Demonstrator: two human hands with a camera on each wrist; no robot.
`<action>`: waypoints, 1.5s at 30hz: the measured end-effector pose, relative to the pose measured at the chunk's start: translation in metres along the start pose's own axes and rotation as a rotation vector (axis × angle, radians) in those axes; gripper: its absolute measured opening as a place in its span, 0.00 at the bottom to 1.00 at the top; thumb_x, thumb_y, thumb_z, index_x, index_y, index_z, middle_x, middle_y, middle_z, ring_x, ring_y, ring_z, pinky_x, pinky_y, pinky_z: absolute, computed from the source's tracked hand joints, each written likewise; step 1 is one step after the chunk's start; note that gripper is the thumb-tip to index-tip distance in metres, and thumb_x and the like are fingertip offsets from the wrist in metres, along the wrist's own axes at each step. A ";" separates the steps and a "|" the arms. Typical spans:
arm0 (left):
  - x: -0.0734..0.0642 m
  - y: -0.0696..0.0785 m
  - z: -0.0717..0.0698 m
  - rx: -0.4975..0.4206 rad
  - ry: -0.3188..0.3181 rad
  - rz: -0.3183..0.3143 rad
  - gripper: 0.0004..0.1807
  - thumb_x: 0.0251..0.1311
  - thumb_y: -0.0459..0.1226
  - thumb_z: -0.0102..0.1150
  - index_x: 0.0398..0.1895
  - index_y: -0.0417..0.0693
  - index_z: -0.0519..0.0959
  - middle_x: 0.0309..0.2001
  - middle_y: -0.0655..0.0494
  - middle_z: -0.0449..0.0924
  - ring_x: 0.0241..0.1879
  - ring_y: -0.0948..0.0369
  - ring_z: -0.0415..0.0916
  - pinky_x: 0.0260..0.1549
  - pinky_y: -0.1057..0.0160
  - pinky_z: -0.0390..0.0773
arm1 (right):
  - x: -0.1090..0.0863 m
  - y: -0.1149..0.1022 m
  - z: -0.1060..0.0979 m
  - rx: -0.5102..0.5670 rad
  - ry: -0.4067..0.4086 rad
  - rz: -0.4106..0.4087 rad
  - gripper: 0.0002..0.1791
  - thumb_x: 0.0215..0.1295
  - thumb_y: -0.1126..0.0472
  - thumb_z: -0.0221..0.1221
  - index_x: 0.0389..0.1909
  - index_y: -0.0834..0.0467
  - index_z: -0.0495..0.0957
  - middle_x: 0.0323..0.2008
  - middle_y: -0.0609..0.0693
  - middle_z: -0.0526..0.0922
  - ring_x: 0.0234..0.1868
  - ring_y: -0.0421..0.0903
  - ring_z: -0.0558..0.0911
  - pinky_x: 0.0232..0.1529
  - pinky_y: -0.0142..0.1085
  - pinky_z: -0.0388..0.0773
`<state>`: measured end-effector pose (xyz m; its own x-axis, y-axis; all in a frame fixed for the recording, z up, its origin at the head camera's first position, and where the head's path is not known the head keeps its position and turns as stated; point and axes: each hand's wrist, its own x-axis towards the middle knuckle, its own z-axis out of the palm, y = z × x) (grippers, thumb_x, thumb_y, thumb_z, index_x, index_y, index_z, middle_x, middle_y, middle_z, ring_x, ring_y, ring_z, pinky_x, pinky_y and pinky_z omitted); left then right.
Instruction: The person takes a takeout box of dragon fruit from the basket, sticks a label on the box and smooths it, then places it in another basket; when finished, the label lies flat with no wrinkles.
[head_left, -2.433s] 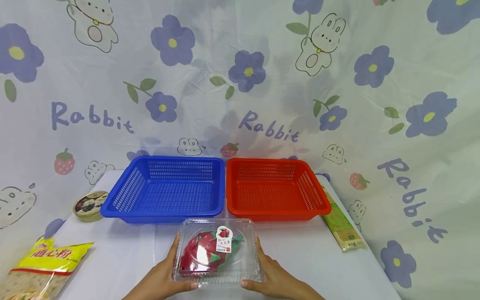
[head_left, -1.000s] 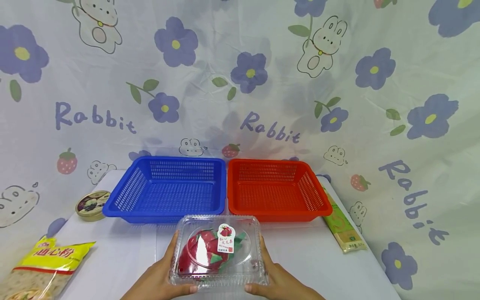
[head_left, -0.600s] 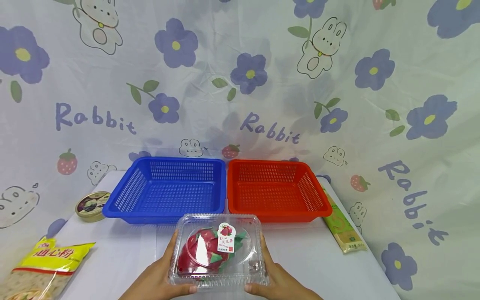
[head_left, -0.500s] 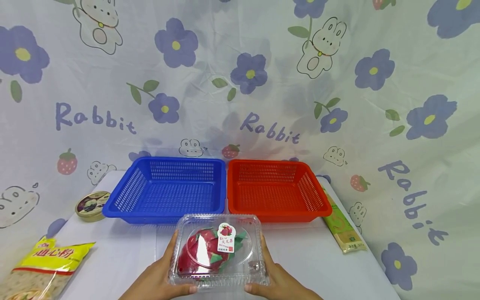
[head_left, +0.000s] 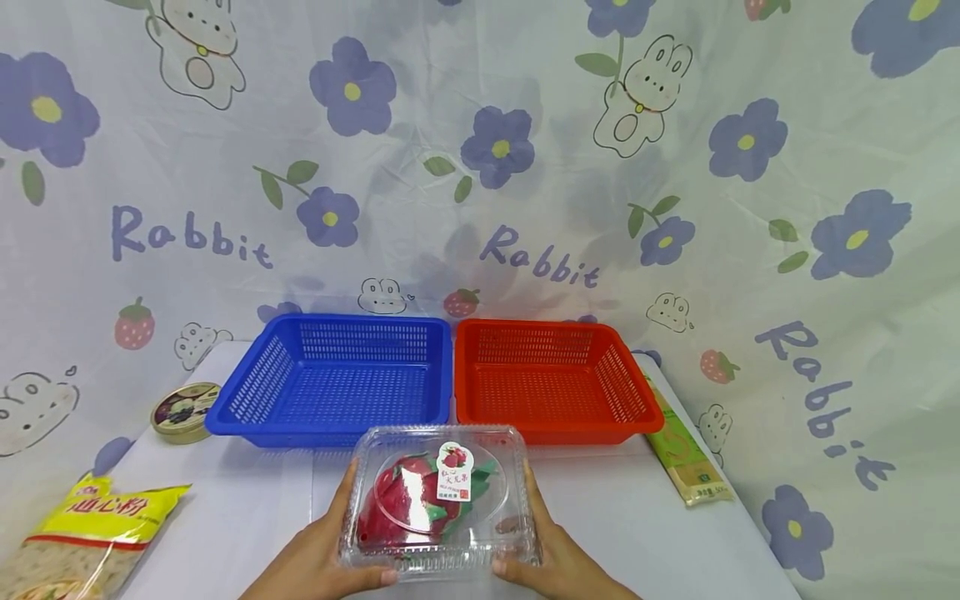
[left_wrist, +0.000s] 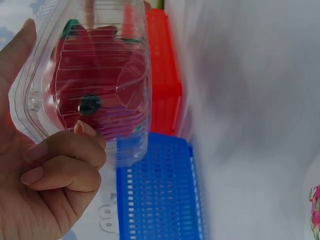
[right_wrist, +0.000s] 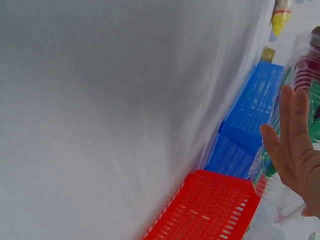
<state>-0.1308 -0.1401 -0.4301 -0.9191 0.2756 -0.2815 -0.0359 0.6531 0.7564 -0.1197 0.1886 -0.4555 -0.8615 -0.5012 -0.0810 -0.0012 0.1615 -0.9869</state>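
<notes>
A clear plastic clamshell box (head_left: 487, 533) is held up off the table, a little in front of the two baskets. Inside it lies a red dragon fruit (head_left: 405, 508) with green scales, and a white label (head_left: 454, 472) is stuck on the lid. My left hand (head_left: 318, 550) grips the box's left side, its thumb at the front edge; in the left wrist view some of its fingers curl beside the box wall. At the right side my right hand (head_left: 562, 554) holds the box between thumb and long, fairly straight fingers (right_wrist: 299, 125).
Behind the box stand a blue basket (head_left: 330, 438) and, right beside it, a red basket (head_left: 555, 435). A round tin (head_left: 182, 414) sits left of the blue one. A yellow-topped bag (head_left: 97, 525) lies front left, a green packet (head_left: 686, 450) at right. A printed cloth hangs behind.
Since the oldest frame the box has come up slightly and looks a bit larger, both hands moving with it. Over the last half second it has hardly shifted. The baskets have stayed put.
</notes>
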 end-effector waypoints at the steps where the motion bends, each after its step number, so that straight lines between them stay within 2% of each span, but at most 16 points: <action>1: 0.000 0.001 0.000 -0.002 0.002 0.000 0.76 0.42 0.60 0.74 0.77 0.65 0.20 0.70 0.35 0.63 0.60 0.37 0.72 0.50 0.32 0.75 | 0.000 0.000 0.000 0.003 0.007 -0.004 0.60 0.65 0.52 0.62 0.74 0.25 0.20 0.77 0.59 0.52 0.62 0.49 0.78 0.55 0.47 0.80; 7: -0.001 0.005 0.000 0.024 0.038 0.001 0.75 0.42 0.61 0.74 0.78 0.66 0.22 0.70 0.35 0.64 0.60 0.38 0.72 0.51 0.32 0.74 | 0.001 -0.001 0.000 0.038 0.014 -0.045 0.59 0.67 0.55 0.60 0.75 0.28 0.21 0.79 0.58 0.31 0.63 0.58 0.71 0.54 0.43 0.81; 12: -0.001 0.009 0.001 0.067 0.062 0.010 0.75 0.43 0.61 0.74 0.79 0.63 0.24 0.70 0.34 0.64 0.59 0.39 0.74 0.51 0.33 0.75 | 0.000 0.000 -0.001 0.058 0.012 -0.088 0.56 0.69 0.56 0.57 0.76 0.31 0.21 0.78 0.59 0.23 0.64 0.63 0.69 0.48 0.45 0.84; 21: -0.002 0.011 0.000 0.091 0.085 0.013 0.73 0.44 0.62 0.73 0.80 0.61 0.26 0.70 0.34 0.65 0.59 0.39 0.74 0.51 0.34 0.76 | 0.001 0.001 -0.001 0.087 0.003 -0.111 0.48 0.75 0.56 0.47 0.76 0.36 0.19 0.76 0.65 0.20 0.62 0.68 0.71 0.41 0.50 0.85; 24: -0.001 0.012 0.000 0.083 0.082 0.004 0.73 0.43 0.62 0.73 0.79 0.64 0.26 0.70 0.35 0.64 0.59 0.38 0.74 0.51 0.33 0.75 | 0.001 0.000 0.000 0.096 0.023 -0.103 0.46 0.77 0.57 0.45 0.76 0.35 0.20 0.76 0.64 0.20 0.63 0.69 0.70 0.40 0.52 0.85; 28: -0.001 0.013 0.000 0.077 0.076 -0.007 0.74 0.43 0.62 0.73 0.79 0.65 0.25 0.70 0.35 0.64 0.59 0.38 0.73 0.51 0.32 0.75 | 0.002 -0.003 0.001 0.138 0.052 -0.062 0.46 0.76 0.56 0.46 0.76 0.31 0.22 0.77 0.61 0.19 0.63 0.66 0.70 0.42 0.55 0.84; 32: -0.001 0.013 0.002 0.085 0.074 -0.017 0.75 0.42 0.63 0.73 0.79 0.63 0.24 0.70 0.35 0.64 0.59 0.37 0.73 0.50 0.32 0.75 | 0.002 -0.007 0.003 0.163 0.079 -0.038 0.48 0.74 0.55 0.49 0.76 0.32 0.22 0.76 0.62 0.19 0.62 0.62 0.72 0.41 0.55 0.84; 37: -0.002 0.013 0.004 0.125 0.097 -0.001 0.75 0.42 0.64 0.72 0.79 0.62 0.25 0.70 0.34 0.64 0.58 0.37 0.74 0.49 0.33 0.76 | 0.002 -0.012 0.003 0.192 0.111 -0.027 0.50 0.71 0.55 0.51 0.77 0.35 0.23 0.76 0.63 0.19 0.59 0.59 0.73 0.40 0.54 0.84; 41: -0.005 0.015 0.005 0.163 0.116 0.010 0.75 0.41 0.66 0.71 0.79 0.64 0.24 0.70 0.35 0.65 0.57 0.37 0.75 0.48 0.33 0.76 | 0.000 -0.014 0.002 0.219 0.115 -0.030 0.51 0.70 0.56 0.51 0.78 0.36 0.23 0.76 0.63 0.18 0.57 0.59 0.75 0.41 0.57 0.83; 45: -0.007 0.017 0.005 0.178 0.133 0.029 0.74 0.41 0.67 0.71 0.78 0.67 0.24 0.70 0.36 0.66 0.57 0.38 0.75 0.48 0.34 0.77 | 0.000 -0.016 0.000 0.236 0.120 -0.003 0.50 0.69 0.56 0.50 0.78 0.36 0.24 0.76 0.64 0.18 0.54 0.56 0.77 0.41 0.54 0.84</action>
<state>-0.1228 -0.1270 -0.4179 -0.9629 0.2080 -0.1722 0.0500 0.7640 0.6432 -0.1198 0.1863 -0.4393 -0.9159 -0.3943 -0.0744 0.1021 -0.0498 -0.9935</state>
